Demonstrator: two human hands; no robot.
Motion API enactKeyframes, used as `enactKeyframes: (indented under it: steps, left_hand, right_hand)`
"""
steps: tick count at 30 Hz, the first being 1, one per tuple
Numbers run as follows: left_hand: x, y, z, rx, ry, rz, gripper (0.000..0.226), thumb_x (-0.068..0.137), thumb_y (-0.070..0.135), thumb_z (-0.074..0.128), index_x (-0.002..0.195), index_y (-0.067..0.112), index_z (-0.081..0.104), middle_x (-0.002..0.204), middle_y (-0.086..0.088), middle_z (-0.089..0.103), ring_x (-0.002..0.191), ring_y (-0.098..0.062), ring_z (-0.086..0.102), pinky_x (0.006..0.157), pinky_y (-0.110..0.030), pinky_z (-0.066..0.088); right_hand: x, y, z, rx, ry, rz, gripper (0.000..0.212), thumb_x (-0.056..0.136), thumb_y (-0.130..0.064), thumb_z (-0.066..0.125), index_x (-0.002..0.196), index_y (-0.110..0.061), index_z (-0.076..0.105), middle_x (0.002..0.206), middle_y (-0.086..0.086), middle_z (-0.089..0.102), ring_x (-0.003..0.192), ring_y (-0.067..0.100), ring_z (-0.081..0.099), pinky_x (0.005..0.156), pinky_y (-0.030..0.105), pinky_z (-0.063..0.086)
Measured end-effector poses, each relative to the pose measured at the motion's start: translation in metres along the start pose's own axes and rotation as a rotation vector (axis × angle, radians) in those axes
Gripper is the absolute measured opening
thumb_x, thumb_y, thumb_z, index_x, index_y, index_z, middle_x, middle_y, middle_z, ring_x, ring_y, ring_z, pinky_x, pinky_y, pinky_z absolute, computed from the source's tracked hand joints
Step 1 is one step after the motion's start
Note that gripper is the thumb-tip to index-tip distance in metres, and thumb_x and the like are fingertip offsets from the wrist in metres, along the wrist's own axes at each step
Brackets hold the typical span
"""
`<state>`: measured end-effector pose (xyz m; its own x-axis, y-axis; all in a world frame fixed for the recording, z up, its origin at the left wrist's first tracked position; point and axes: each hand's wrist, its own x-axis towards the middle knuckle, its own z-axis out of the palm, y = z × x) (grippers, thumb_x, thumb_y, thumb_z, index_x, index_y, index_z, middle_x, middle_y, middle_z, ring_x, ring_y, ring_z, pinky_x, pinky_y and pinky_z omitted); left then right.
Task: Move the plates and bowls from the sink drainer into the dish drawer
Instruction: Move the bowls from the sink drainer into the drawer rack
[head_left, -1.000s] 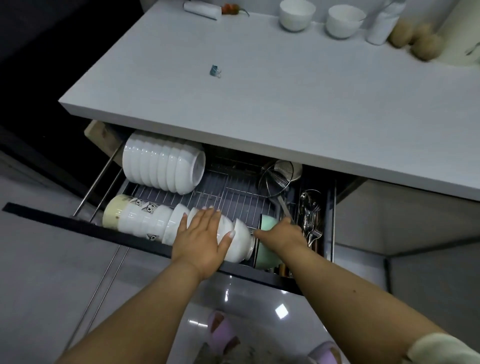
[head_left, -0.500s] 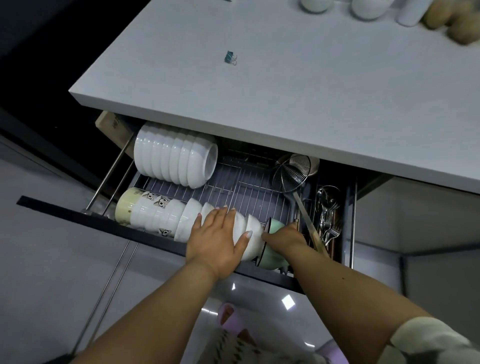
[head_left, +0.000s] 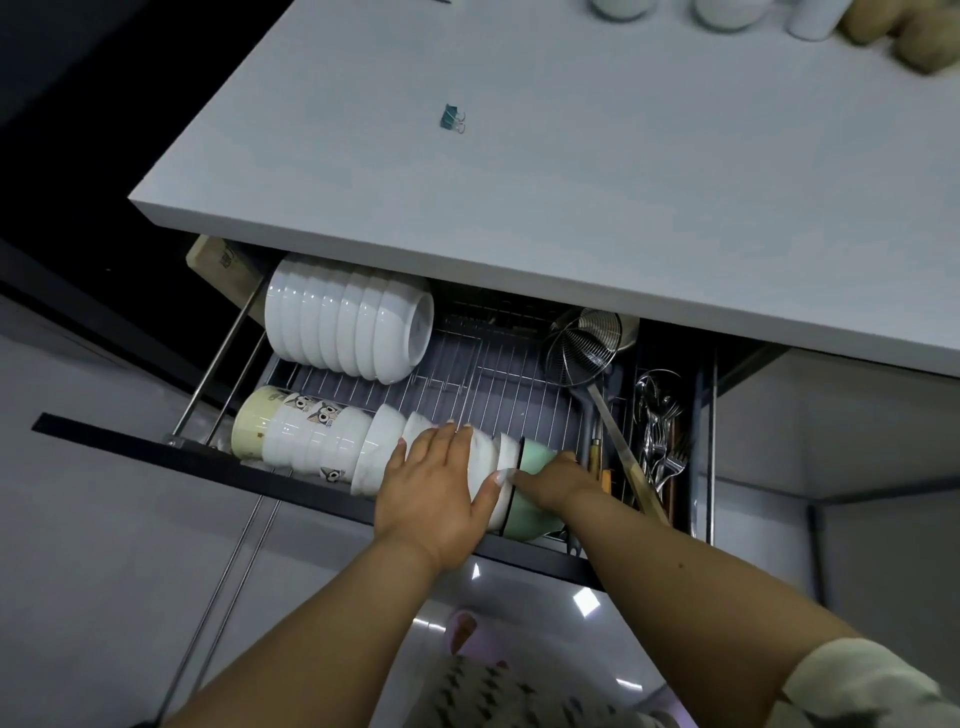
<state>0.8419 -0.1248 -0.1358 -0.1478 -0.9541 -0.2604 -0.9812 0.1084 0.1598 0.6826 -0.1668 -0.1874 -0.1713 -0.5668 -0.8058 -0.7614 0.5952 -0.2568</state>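
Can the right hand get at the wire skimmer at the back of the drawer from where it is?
Probably yes. The right hand is on the green bowl, and the skimmer lies uncovered just behind, its handle running close by.

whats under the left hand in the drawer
The left hand lies flat on the front row of white bowls, which rest on their sides, next to a green bowl that the right hand holds. The bowls' parts beneath the palm are hidden.

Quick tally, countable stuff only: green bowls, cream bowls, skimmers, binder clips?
Green bowl: 1
Cream bowl: 1
Skimmer: 1
Binder clip: 1
Total: 4
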Motion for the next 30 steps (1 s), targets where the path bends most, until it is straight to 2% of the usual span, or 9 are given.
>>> enactKeyframes:
  steps: [3,7,13,16,21,27,30]
  left_hand:
    - [-0.001,0.0,-0.001,-0.002,0.015,-0.003,0.087,0.079,0.065,-0.004,0.15,0.022,0.022,0.158,0.002,0.022,0.145,-0.016,0.017,0.12,-0.041,0.01]
    - [0.001,0.003,-0.001,-0.018,0.054,-0.009,0.084,0.081,0.063,0.002,0.151,0.021,0.021,0.16,0.0,0.016,0.147,-0.018,0.014,0.12,-0.042,0.007]
    - [0.013,0.004,-0.005,-0.029,0.101,-0.004,0.085,0.08,0.064,-0.001,0.153,0.022,0.013,0.161,0.002,0.009,0.148,-0.015,0.006,0.121,-0.041,0.001]
    - [0.025,0.007,-0.007,-0.024,0.133,-0.002,0.085,0.08,0.063,-0.001,0.153,0.02,0.014,0.161,0.001,0.011,0.148,-0.015,0.006,0.121,-0.041,-0.001]
    - [0.044,0.01,-0.01,-0.02,0.171,0.008,0.084,0.082,0.062,-0.001,0.153,0.019,0.013,0.161,0.001,0.01,0.148,-0.015,0.007,0.121,-0.042,-0.001]
    - [0.062,0.014,-0.015,-0.013,0.221,0.041,0.082,0.084,0.059,0.003,0.152,0.016,0.016,0.161,-0.001,0.011,0.148,-0.016,0.008,0.121,-0.044,0.002]
    - [0.07,0.015,-0.017,-0.022,0.243,0.061,0.08,0.086,0.058,0.006,0.152,0.014,0.016,0.162,-0.002,0.009,0.149,-0.017,0.007,0.121,-0.044,0.001]
  right_hand:
    - [-0.01,-0.002,-0.005,-0.02,0.101,-0.037,0.087,0.085,-0.066,0.046,0.144,-0.005,0.023,0.148,0.018,0.035,0.13,0.034,0.044,0.1,0.038,0.043]
    - [-0.03,-0.004,-0.015,-0.007,0.228,-0.181,0.073,0.089,-0.063,0.042,0.137,-0.009,0.033,0.14,0.016,0.041,0.125,0.032,0.046,0.095,0.037,0.042]
    - [-0.059,0.007,-0.016,-0.074,0.402,-0.369,0.067,0.092,-0.057,0.042,0.14,-0.011,0.033,0.139,0.011,0.042,0.127,0.026,0.042,0.1,0.033,0.039]
    - [-0.068,0.019,-0.014,-0.181,0.54,-0.447,0.065,0.093,-0.057,0.036,0.14,-0.012,0.034,0.136,0.009,0.045,0.125,0.024,0.044,0.104,0.032,0.038]
    - [-0.063,0.032,-0.015,-0.292,0.792,-0.422,0.066,0.088,-0.06,0.033,0.129,-0.011,0.05,0.129,0.013,0.056,0.12,0.03,0.052,0.104,0.043,0.041]
    - [-0.054,0.021,-0.028,-0.344,0.86,-0.413,0.067,0.087,-0.058,0.039,0.128,-0.007,0.056,0.129,0.018,0.058,0.122,0.034,0.054,0.105,0.047,0.041]
    - [-0.046,0.019,-0.032,-0.374,0.918,-0.423,0.068,0.086,-0.056,0.039,0.129,-0.006,0.055,0.132,0.019,0.056,0.126,0.034,0.052,0.11,0.045,0.036]
